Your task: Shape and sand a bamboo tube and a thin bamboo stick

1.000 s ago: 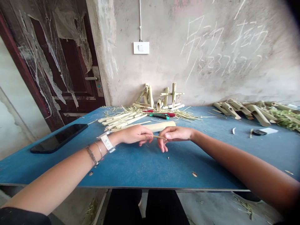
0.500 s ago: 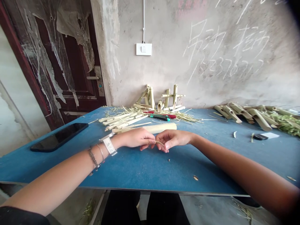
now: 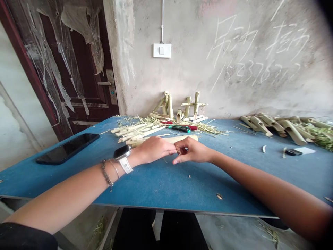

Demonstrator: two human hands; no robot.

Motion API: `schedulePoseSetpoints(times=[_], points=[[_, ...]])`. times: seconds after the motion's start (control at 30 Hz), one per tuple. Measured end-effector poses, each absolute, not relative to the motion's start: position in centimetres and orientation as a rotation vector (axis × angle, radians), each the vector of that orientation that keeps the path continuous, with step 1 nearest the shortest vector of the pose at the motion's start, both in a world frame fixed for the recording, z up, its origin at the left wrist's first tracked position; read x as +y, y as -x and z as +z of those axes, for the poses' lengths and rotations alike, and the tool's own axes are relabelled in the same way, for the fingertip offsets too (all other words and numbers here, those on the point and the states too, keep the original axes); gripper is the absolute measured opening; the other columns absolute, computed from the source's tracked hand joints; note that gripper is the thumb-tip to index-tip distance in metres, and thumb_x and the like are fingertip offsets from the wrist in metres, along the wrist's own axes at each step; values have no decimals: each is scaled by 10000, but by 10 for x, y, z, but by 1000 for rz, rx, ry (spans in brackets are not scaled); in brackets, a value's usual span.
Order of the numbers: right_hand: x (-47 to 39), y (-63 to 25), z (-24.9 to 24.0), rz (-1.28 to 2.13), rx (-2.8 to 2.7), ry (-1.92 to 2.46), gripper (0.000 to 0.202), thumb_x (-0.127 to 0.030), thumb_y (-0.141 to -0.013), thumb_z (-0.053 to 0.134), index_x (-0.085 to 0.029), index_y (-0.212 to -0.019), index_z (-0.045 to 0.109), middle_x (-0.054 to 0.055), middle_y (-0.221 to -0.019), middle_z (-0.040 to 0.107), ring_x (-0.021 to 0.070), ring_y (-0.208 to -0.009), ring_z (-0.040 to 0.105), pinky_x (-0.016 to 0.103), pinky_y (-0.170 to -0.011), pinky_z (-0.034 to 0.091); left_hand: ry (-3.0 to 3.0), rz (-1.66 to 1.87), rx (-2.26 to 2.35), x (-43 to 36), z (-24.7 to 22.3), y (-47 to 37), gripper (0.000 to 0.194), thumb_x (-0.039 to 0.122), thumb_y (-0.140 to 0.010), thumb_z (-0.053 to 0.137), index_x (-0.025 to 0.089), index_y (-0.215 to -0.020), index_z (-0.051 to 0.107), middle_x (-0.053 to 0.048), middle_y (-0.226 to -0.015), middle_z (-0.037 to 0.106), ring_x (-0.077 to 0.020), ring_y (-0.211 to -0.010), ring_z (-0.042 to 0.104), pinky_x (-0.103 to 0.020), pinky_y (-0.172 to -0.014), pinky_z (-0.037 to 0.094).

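Over the middle of the blue table (image 3: 156, 184), my two hands meet fingertip to fingertip. My left hand (image 3: 153, 150), with a watch on its wrist, is closed on a thin, pale plant strip (image 3: 179, 152). Only a short bent piece of that strip shows. My right hand (image 3: 194, 151) curls round its other end, the thumb lying a little lower than the bent fingers. Just behind the hands lies a thick pale stalk piece (image 3: 191, 137), partly hidden by them. A bundle of split stalk sticks (image 3: 142, 132) rests behind my left hand.
A black phone (image 3: 69, 147) lies at the left. Red and green-black tools (image 3: 179, 128) sit among shavings, with small stalk structures (image 3: 168, 104) by the wall. Cut stalk tubes (image 3: 292, 132) and a small black-and-white blade tool (image 3: 299, 151) are at the right.
My left wrist has turned, bringing the watch face into view. The right thumb has moved apart from its fingers, and less of the strip shows. The view has shifted slightly.
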State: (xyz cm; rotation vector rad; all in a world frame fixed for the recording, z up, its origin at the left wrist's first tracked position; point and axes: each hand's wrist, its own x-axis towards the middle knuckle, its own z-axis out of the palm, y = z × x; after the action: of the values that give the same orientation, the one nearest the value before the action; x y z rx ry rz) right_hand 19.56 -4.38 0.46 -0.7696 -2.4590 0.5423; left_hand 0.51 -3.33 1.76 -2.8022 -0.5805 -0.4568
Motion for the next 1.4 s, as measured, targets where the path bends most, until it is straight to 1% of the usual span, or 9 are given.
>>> schedulePoseSetpoints(times=[0.1,0.23,0.4,0.6,0.73,0.87,1.1,1.23,1.4], points=[[-44,-195,5,452,-2486,770,417,-406,-700,651,-174,-515,358,-79,-491,306,52,-479,261,205,-449,210,2790,-406,-561,-34,18,-5,274,321,-878,469,193,-705,638,5,-632,617,-119,-567,537,-245,-495,240],[-44,-198,9,265,-2530,758,416,-397,-772,579,-174,-510,345,-71,-494,287,54,-480,251,211,-462,207,2934,-399,-600,-35,21,-4,352,323,-918,363,176,-690,587,19,-587,570,-101,-523,498,-234,-500,271],[-45,-199,13,117,-2556,762,391,-347,-841,483,-174,-521,340,-60,-516,283,59,-488,249,221,-477,206,3127,-386,-604,-38,24,-2,360,236,-921,261,153,-690,525,11,-595,551,-95,-535,483,-226,-525,316],[-45,-200,11,54,-2547,818,401,-363,-852,460,-174,-519,342,-59,-515,282,64,-492,241,227,-483,198,2908,-343,-620,-37,25,-1,231,220,-867,346,176,-784,557,0,-667,570,-122,-559,472,-249,-503,266],[-43,-204,11,127,-2560,823,368,-380,-848,458,-170,-550,408,-57,-520,314,65,-495,264,223,-480,212,2866,-357,-591,-32,26,1,261,261,-900,322,192,-840,566,5,-665,571,-121,-574,492,-240,-503,266],[-43,-207,15,166,-2517,889,297,-424,-818,496,-157,-690,516,-53,-534,381,69,-498,307,219,-478,239,2786,-428,-666,-28,26,3,315,267,-920,287,185,-838,580,5,-613,563,-117,-530,485,-243,-492,267],[-34,-220,20,233,-2332,1057,292,-410,-843,433,-165,-713,526,-34,-539,484,70,-489,381,212,-483,291,2711,-584,-854,-27,28,5,301,327,-918,320,187,-1021,566,-22,-831,629,-128,-646,545,-242,-548,344],[-19,-242,20,95,-2143,1229,319,-412,-832,442,-176,-625,504,-30,-499,503,74,-466,395,222,-503,312,2685,-525,-1000,-25,27,7,362,382,-875,399,173,-1158,484,-63,-1013,589,-142,-698,547,-260,-588,385],[-6,-266,19,-63,-1894,1471,290,-403,-817,430,-182,-654,521,-13,-505,534,93,-458,433,233,-497,320,2612,-460,-1050,-16,23,13,416,399,-820,466,159,-1160,480,-103,-1135,516,-208,-922,511,-291,-716,412]])
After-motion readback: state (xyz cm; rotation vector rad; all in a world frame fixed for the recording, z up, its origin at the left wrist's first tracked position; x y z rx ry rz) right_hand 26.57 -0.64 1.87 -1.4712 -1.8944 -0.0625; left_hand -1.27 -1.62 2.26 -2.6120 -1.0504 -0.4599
